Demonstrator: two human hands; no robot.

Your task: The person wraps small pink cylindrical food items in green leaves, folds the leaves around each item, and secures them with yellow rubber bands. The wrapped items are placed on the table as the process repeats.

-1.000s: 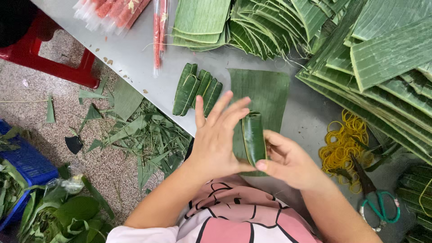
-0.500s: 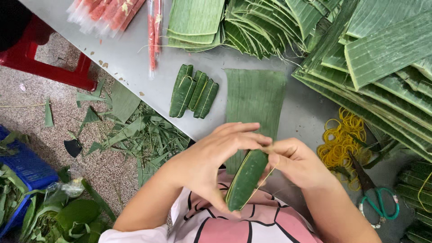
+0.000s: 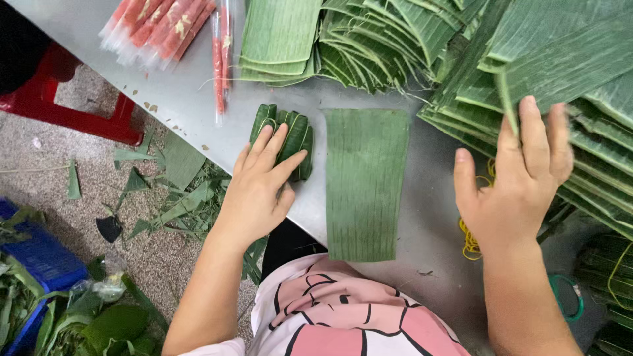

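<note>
Your left hand point(image 3: 260, 188) lies open, fingers spread flat on a row of small folded leaf parcels point(image 3: 293, 135) at the table's point(image 3: 191, 99) near edge. Your right hand point(image 3: 517, 181) is open too, fingertips resting on the stack of cut banana leaves point(image 3: 580, 72) beyond it, gripping nothing. Between your hands a single flat leaf strip point(image 3: 366, 181) lies lengthwise. Yellow rubber bands point(image 3: 469, 242) show just under your right palm. Beyond your left hand lie red sticks in clear wrappers point(image 3: 161, 29).
</note>
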